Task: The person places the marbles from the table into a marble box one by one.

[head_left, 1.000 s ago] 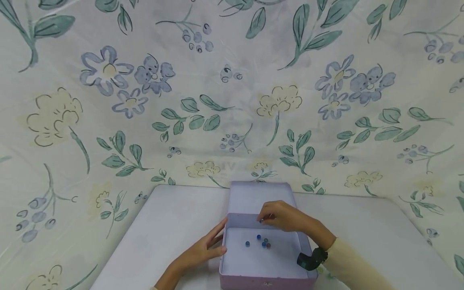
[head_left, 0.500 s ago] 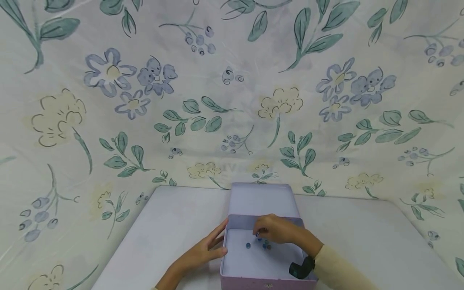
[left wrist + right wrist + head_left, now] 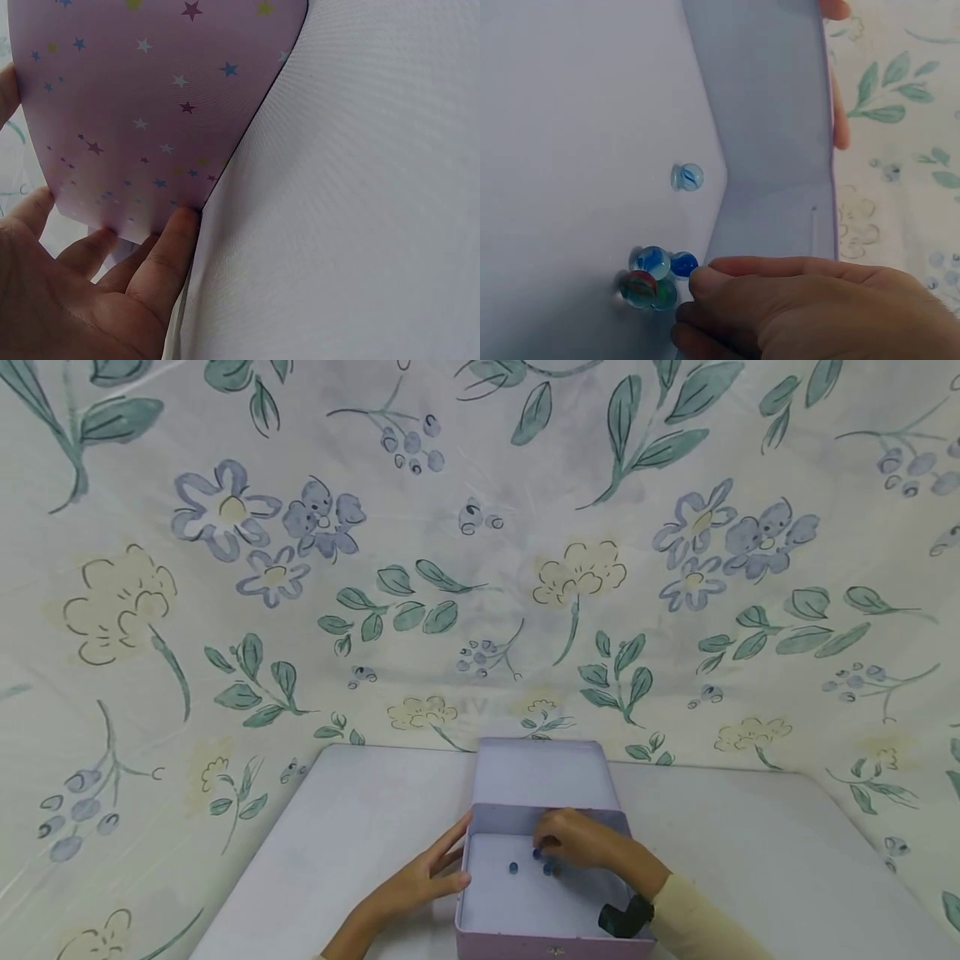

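Observation:
Inside the lilac box [image 3: 480,910], open with its lid [image 3: 543,772] folded back, several glass marbles lie on the floor. A pale blue marble [image 3: 692,177] sits apart from a cluster with a blue-and-clear marble [image 3: 652,262], a red-streaked marble [image 3: 639,289] and a green marble [image 3: 662,295]. My right hand [image 3: 577,839] is down in the box, fingers curled round a marble that they hide now. Its fingertips are at the dark blue marble [image 3: 683,264], touching or nearly so. My left hand [image 3: 412,883] rests its extended fingers against the box's star-printed left side [image 3: 142,112].
The box stands on a white table [image 3: 367,793], with tabletop to its left and right. Behind rises a floral cloth backdrop [image 3: 480,602]. A dark device [image 3: 622,920] is strapped to my right wrist, over the box's right side.
My right hand has come down from the back of the box toward the cluster, first with a marble showing at its fingertips. My left hand has stayed on the box's side.

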Motion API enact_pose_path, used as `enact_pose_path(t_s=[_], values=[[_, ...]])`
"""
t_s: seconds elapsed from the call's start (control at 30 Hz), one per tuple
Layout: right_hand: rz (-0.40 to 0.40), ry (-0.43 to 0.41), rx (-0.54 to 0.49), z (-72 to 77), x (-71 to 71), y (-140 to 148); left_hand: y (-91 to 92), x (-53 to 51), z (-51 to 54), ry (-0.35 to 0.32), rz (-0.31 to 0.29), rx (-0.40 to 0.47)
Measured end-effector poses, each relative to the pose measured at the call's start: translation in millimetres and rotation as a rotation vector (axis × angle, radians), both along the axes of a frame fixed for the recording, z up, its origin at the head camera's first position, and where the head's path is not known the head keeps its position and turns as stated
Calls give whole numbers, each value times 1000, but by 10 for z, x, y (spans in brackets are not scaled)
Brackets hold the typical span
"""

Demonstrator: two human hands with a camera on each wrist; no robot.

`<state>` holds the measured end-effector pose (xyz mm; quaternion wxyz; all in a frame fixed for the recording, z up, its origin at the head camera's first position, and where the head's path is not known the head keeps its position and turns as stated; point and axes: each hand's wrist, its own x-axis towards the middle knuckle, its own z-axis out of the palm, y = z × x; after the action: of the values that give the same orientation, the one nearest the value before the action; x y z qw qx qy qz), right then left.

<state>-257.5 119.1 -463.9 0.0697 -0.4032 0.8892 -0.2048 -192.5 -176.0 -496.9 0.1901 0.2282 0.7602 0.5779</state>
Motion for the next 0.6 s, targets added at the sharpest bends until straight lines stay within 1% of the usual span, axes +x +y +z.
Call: enact_pose_path(t_s=[0.27, 0.43, 0.5, 0.6], values=[[16, 40, 9, -47, 10, 20, 8, 0, -28, -16, 24, -5], [26, 53, 30, -63, 17, 15, -1, -2, -34, 4, 3, 4], [24, 56, 43, -64, 18, 13, -4, -1, -29, 16, -9, 12], [13, 51, 59, -58, 22, 14, -4, -2, -21, 18, -11, 8]])
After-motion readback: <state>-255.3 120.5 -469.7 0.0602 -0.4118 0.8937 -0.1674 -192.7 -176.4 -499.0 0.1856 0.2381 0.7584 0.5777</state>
